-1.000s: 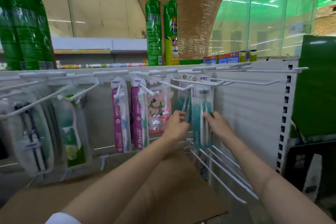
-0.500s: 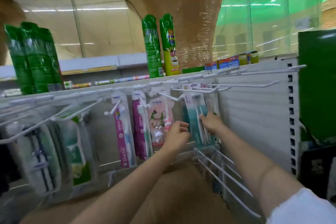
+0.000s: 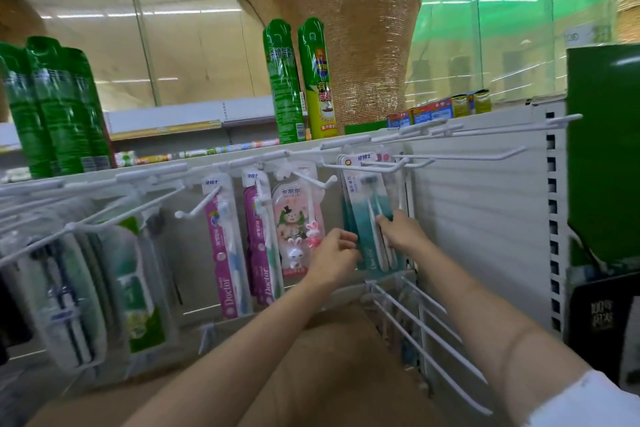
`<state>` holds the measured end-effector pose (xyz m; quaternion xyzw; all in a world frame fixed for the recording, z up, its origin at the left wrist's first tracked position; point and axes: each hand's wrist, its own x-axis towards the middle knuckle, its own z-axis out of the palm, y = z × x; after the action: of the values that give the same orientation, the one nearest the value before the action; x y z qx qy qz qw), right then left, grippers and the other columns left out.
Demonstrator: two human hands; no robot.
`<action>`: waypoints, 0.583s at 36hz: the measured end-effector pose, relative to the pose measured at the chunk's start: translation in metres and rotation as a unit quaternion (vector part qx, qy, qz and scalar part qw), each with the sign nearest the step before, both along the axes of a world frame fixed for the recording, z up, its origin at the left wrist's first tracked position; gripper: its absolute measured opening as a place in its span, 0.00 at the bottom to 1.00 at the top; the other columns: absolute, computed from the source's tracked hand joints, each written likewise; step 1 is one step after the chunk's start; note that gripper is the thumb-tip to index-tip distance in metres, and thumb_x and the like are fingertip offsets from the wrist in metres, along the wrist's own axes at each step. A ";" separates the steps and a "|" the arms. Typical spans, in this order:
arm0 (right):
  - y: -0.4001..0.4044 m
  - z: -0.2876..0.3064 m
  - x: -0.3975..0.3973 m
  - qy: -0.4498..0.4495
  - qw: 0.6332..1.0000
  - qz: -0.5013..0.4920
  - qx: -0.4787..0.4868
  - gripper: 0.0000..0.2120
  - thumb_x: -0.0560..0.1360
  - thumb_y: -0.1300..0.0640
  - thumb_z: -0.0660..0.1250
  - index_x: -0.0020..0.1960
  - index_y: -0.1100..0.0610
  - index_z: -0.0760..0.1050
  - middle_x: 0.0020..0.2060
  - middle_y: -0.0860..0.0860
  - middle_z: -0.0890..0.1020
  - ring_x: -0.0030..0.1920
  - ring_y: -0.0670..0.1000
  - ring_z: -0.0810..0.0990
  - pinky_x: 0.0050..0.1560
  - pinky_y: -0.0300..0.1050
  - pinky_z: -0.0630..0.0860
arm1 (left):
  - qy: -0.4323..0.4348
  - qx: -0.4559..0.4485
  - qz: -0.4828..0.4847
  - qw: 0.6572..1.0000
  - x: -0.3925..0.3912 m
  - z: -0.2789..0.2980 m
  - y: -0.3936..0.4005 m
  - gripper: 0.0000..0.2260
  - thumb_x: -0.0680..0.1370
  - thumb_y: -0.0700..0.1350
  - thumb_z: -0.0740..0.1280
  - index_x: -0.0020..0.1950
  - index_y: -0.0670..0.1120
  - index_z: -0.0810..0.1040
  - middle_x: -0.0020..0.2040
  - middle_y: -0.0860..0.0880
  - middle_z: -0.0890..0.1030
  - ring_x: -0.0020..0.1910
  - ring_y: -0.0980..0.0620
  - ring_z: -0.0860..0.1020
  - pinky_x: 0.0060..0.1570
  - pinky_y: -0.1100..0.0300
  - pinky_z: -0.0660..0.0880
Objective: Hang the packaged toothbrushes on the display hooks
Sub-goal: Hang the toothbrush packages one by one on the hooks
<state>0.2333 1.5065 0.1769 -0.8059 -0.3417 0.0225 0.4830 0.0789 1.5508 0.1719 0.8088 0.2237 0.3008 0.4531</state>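
A: Toothbrush pack, the teal one, where is it?

B: It hangs on a white display hook, at the right end of the white panel. More teal packs hang behind it.

A: And to its left?

B: A pink pack with rabbits, then two magenta packs, each on its own hook.

A: What do the hands do?

B: The right hand presses its fingers on the front of the teal pack. The left hand is half curled, just beside the pack's lower left edge; it holds nothing I can see.
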 end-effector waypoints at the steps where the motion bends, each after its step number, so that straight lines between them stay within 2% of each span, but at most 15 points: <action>1: -0.002 -0.001 0.000 -0.003 1.000 0.011 0.003 0.16 0.79 0.52 0.58 0.59 0.61 0.74 0.53 0.60 0.80 0.51 0.60 0.79 0.50 0.47 0.79 | 0.004 0.000 0.000 1.000 0.001 -0.001 0.000 0.10 0.76 0.35 0.61 0.57 0.42 0.72 0.47 0.49 0.75 0.51 0.50 0.75 0.51 0.56 0.76; 3: -0.008 -0.003 0.001 -0.007 1.000 0.030 -0.001 0.06 0.78 0.55 0.60 0.50 0.56 0.74 0.45 0.55 0.80 0.42 0.55 0.80 0.33 0.34 0.78 | 0.018 0.006 0.002 1.000 0.005 -0.003 -0.001 0.12 0.76 0.35 0.60 0.59 0.42 0.72 0.49 0.48 0.75 0.53 0.49 0.75 0.54 0.53 0.76; 4: -0.010 -0.004 0.002 -0.007 1.000 0.030 0.001 0.04 0.77 0.56 0.61 0.45 0.54 0.73 0.40 0.53 0.79 0.37 0.54 0.80 0.27 0.32 0.75 | 0.023 0.011 0.003 1.000 0.006 -0.003 -0.001 0.12 0.76 0.35 0.60 0.59 0.42 0.72 0.50 0.47 0.75 0.55 0.48 0.75 0.57 0.51 0.75; 5: -0.011 -0.005 0.004 -0.006 1.000 0.019 0.011 0.05 0.76 0.56 0.62 0.41 0.54 0.72 0.36 0.52 0.79 0.35 0.53 0.79 0.28 0.34 0.76 | 0.027 0.014 0.002 1.000 0.008 -0.003 -0.002 0.13 0.76 0.35 0.60 0.60 0.41 0.72 0.51 0.47 0.74 0.56 0.47 0.74 0.58 0.50 0.74; 7: -0.013 -0.008 0.011 0.002 0.999 -0.006 0.046 0.06 0.73 0.59 0.64 0.37 0.56 0.72 0.34 0.54 0.78 0.36 0.57 0.80 0.40 0.47 0.80 | 0.030 0.016 0.001 0.999 0.013 -0.004 -0.003 0.14 0.76 0.34 0.60 0.61 0.41 0.72 0.51 0.47 0.73 0.56 0.46 0.73 0.60 0.48 0.73; 8: -0.014 -0.010 0.015 -0.005 0.998 -0.023 0.061 0.05 0.73 0.60 0.65 0.38 0.57 0.72 0.35 0.55 0.78 0.39 0.57 0.79 0.43 0.49 0.78 | 0.030 0.016 0.005 0.999 0.015 -0.003 -0.004 0.14 0.75 0.34 0.60 0.60 0.41 0.72 0.51 0.47 0.73 0.56 0.46 0.73 0.60 0.47 0.73; 10: -0.019 -0.011 0.021 -0.036 0.996 -0.058 0.055 0.03 0.74 0.60 0.65 0.46 0.59 0.72 0.43 0.56 0.76 0.44 0.55 0.75 0.43 0.45 0.70 | 0.033 0.015 0.009 0.999 0.019 -0.004 -0.005 0.14 0.75 0.34 0.59 0.60 0.41 0.72 0.51 0.47 0.73 0.54 0.47 0.73 0.59 0.48 0.74; 11: -0.022 -0.011 0.024 -0.042 0.995 -0.073 0.054 0.06 0.75 0.59 0.65 0.51 0.59 0.71 0.48 0.56 0.75 0.47 0.54 0.73 0.45 0.44 0.69 | 0.038 0.012 0.007 0.999 0.020 -0.004 -0.006 0.14 0.75 0.34 0.59 0.61 0.41 0.72 0.51 0.47 0.73 0.53 0.48 0.73 0.58 0.49 0.74; 14: -0.024 -0.012 0.034 -0.030 0.993 -0.090 0.072 0.19 0.74 0.55 0.68 0.61 0.60 0.69 0.60 0.58 0.71 0.56 0.57 0.74 0.55 0.51 0.74 | 0.048 0.004 -0.003 0.999 0.023 -0.008 -0.009 0.13 0.76 0.35 0.59 0.60 0.43 0.72 0.49 0.49 0.74 0.54 0.47 0.74 0.59 0.49 0.74; 15: -0.023 -0.011 0.036 -0.008 0.994 -0.082 0.078 0.22 0.74 0.55 0.69 0.65 0.61 0.68 0.61 0.58 0.72 0.54 0.58 0.77 0.53 0.51 0.77 | 0.050 0.002 -0.004 0.999 0.025 -0.009 -0.009 0.13 0.76 0.36 0.59 0.59 0.44 0.72 0.49 0.49 0.74 0.55 0.47 0.74 0.59 0.49 0.74; 16: -0.022 -0.011 0.036 0.021 0.994 -0.066 0.088 0.25 0.75 0.55 0.68 0.67 0.61 0.66 0.60 0.58 0.73 0.48 0.56 0.79 0.45 0.50 0.79 | 0.051 0.001 -0.007 0.999 0.026 -0.011 -0.010 0.11 0.76 0.36 0.59 0.58 0.44 0.72 0.48 0.50 0.74 0.55 0.47 0.75 0.59 0.49 0.74; 18: -0.018 -0.010 0.035 0.069 0.992 -0.035 0.100 0.26 0.76 0.55 0.66 0.70 0.62 0.64 0.53 0.58 0.77 0.35 0.51 0.79 0.30 0.41 0.76 | 0.054 -0.004 -0.013 0.998 0.027 -0.014 -0.011 0.10 0.77 0.36 0.59 0.56 0.45 0.72 0.48 0.49 0.74 0.54 0.47 0.75 0.58 0.49 0.75; 21: -0.010 -0.012 0.039 0.104 0.987 -0.023 0.119 0.24 0.78 0.54 0.64 0.70 0.62 0.65 0.46 0.59 0.80 0.29 0.48 0.75 0.26 0.38 0.74 | 0.050 -0.010 -0.016 0.999 0.030 -0.015 -0.012 0.09 0.77 0.36 0.59 0.55 0.45 0.72 0.48 0.49 0.74 0.53 0.48 0.74 0.59 0.49 0.74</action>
<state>0.2725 1.4963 0.1646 -0.7432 -0.2713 0.0544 0.6092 0.1085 1.5391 0.1567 0.8219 0.2361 0.2501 0.4541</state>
